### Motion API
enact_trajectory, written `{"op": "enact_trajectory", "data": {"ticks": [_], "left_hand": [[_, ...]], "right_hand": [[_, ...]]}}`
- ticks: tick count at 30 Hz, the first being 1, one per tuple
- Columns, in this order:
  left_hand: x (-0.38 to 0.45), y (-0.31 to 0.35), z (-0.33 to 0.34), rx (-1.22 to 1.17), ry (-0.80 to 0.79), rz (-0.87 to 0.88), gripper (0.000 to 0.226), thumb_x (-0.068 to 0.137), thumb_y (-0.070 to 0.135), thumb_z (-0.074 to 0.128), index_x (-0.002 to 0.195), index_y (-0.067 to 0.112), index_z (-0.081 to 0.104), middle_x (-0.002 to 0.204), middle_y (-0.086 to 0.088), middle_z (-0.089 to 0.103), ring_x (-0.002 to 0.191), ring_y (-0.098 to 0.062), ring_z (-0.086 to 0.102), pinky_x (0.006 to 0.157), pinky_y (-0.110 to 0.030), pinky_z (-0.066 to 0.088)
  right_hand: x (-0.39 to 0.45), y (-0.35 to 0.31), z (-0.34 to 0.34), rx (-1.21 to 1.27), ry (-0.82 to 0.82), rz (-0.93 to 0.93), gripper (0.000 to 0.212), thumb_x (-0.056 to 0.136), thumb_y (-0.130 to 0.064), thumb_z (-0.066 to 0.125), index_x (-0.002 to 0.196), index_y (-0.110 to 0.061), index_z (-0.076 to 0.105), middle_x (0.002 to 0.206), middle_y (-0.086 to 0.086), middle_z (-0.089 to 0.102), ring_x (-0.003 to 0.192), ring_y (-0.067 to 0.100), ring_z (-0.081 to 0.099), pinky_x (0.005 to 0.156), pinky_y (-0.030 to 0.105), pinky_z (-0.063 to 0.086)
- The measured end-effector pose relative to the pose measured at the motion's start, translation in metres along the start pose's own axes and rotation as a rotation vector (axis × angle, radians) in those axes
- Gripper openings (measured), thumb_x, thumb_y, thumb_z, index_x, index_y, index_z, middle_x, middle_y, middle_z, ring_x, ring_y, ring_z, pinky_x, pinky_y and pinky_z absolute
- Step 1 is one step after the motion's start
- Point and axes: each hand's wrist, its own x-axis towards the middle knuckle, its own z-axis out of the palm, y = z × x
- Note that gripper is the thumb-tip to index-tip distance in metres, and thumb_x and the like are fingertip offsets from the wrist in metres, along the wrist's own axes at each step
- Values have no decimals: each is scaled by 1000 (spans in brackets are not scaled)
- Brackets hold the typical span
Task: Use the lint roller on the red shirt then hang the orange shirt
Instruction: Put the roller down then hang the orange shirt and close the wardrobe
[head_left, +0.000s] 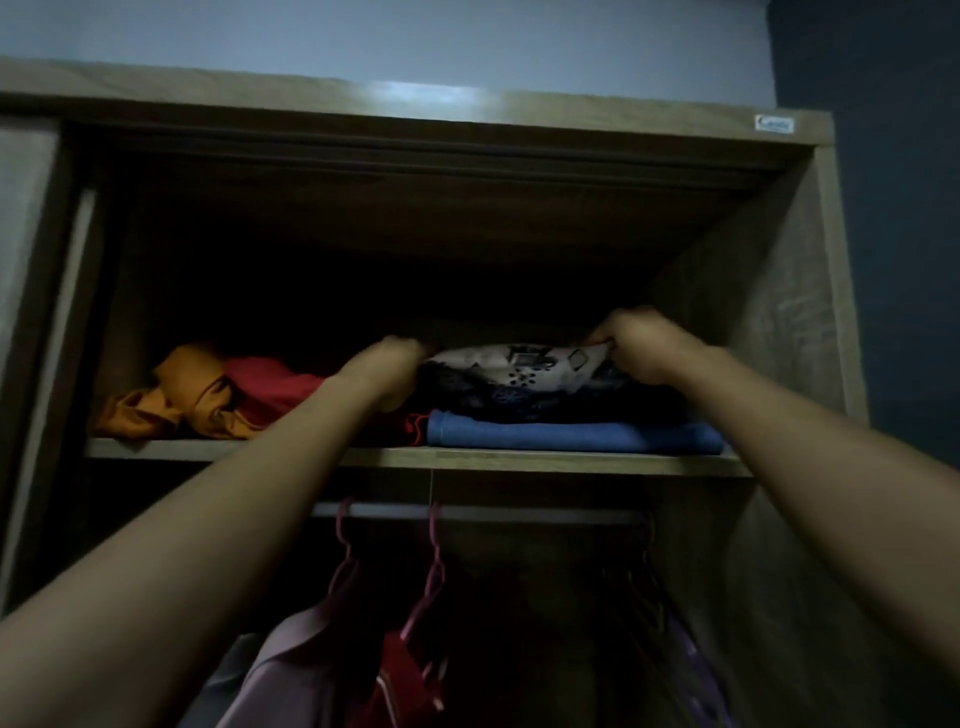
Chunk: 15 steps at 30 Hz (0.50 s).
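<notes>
An orange shirt (171, 400) lies crumpled at the left of the wardrobe's upper shelf (467, 460), with a red shirt (270, 387) bunched just right of it. Both my arms reach up to a stack of folded clothes at the shelf's right. My left hand (387, 371) grips the left end of the white patterned garment (519, 364) on top of the stack, and my right hand (636, 348) pinches its right end. No lint roller is in view.
Under the patterned garment lie a dark folded piece (545, 400) and a blue folded one (571, 436). Below the shelf a rail (493, 512) carries pink hangers (431, 571) with a mauve garment (291, 665) and a red one (400, 670). A sliding door (31, 312) stands at the left.
</notes>
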Motion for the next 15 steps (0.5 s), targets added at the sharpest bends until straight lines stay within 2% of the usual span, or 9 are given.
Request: {"op": "enact_trajectory", "data": {"ticks": [3,6,8,10,11,12,13,15], "left_hand": [[1,26,6,-43,52,134,32,94,12,48,125,16,53,120,-11,59,103,-25,59,91,-37,49],[10,41,14,-39,-111,162,32,92,9,48,122,18,59,119,-9,62,105,-26,60,91,-38,48],[18,42,10,-90,-246,95,28,94,14,46,117,18,60,109,-7,63,96,-23,59,84,-35,47],[13,36,-7,-306,-401,-45,27,97,31,39,107,17,60,93,-5,59,80,-19,55,72,-32,44],[11,33,-14,-401,-433,-109,37,98,41,33,107,18,59,92,-5,58,79,-20,54,72,-32,43],[12,31,-19,-464,-433,-136,47,98,49,26,114,19,58,100,-6,60,87,-22,56,78,-35,43],[17,33,-21,-477,-393,-124,54,98,52,20,125,19,54,114,-6,58,102,-25,56,89,-38,41],[27,43,-17,-457,-280,-73,58,100,50,18,134,13,48,135,-11,50,122,-30,48,104,-43,34]], "right_hand": [[-6,17,-19,-222,48,-1,25,92,-13,56,115,-18,63,111,10,63,94,24,61,83,35,50],[-15,17,-4,-378,-94,-45,18,88,-17,58,101,-19,71,95,7,67,80,22,61,69,31,48],[-13,16,8,-376,-187,-11,19,89,-21,52,88,-14,69,91,7,66,73,19,57,63,29,45],[-12,13,5,-262,-193,41,25,91,-29,44,76,-14,58,91,8,63,71,17,55,60,29,40],[-9,11,0,-189,-147,52,30,92,-34,40,76,-13,55,94,10,63,73,19,55,62,30,40],[-6,9,-3,-121,-83,59,33,94,-39,38,81,-13,55,98,11,62,78,20,55,66,31,40],[-3,6,-4,-59,-27,64,37,96,-43,36,92,-13,59,105,12,61,85,22,56,72,32,41],[0,-5,1,27,-75,84,48,99,-47,33,120,-11,58,120,11,58,105,25,56,84,33,40]]}}
